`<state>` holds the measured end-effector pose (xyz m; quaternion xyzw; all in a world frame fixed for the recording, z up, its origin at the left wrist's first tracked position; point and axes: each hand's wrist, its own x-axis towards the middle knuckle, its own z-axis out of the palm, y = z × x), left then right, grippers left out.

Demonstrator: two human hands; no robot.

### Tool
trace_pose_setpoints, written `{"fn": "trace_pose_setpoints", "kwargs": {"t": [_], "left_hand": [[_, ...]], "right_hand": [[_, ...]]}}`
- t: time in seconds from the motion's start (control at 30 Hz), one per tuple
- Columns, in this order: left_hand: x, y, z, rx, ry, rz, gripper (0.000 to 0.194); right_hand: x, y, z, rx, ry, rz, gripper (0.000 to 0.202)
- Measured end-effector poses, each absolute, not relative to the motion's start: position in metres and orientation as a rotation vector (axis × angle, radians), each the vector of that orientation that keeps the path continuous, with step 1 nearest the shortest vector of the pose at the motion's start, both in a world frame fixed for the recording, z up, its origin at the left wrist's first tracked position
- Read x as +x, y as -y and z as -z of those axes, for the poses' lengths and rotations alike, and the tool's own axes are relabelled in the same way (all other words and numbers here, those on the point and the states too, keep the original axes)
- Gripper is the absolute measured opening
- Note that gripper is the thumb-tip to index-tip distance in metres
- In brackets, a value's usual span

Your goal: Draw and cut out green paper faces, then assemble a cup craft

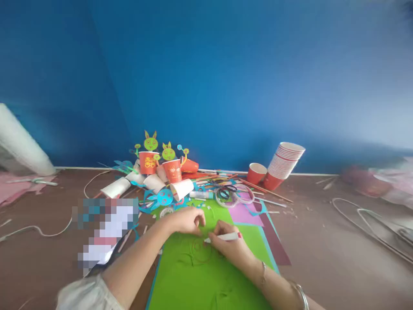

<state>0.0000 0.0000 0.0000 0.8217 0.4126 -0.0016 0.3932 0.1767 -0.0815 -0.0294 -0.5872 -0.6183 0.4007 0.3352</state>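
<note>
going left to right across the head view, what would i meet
White roll, blue rabbit cutout, left hand, right hand holding a white marker, lone red cup, leaning stack of paper cups

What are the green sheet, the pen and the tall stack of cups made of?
Green sheet: likely matte paper or thin card; it lies flat and bears drawn lines. Pen: probably plastic; smooth, pale barrel with a red end. Stack of cups: apparently paper, from the thin, closely nested white rims; any coating is unclear.
</note>
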Motion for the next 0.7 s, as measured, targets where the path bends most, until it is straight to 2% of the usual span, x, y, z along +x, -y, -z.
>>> {"fn": "trace_pose_setpoints", "kwargs": {"t": [0.27,0.43,0.7], "left_hand": [[-0.001,0.002,-0.004,2.082,-1.045,0.014,0.032],[-0.002,0.001,-0.004,2.068,-1.016,0.018,0.034],[-0.003,0.0,-0.007,2.035,-0.973,0.034,0.034]], "right_hand": [[0.176,0.076,0.018,-1.411,1.353,-1.122,0.025],[0.166,0.083,0.018,-1.357,1.481,-1.278,0.018],[0.162,0.085,0.021,-1.512,1.625,-1.137,0.018]]}}
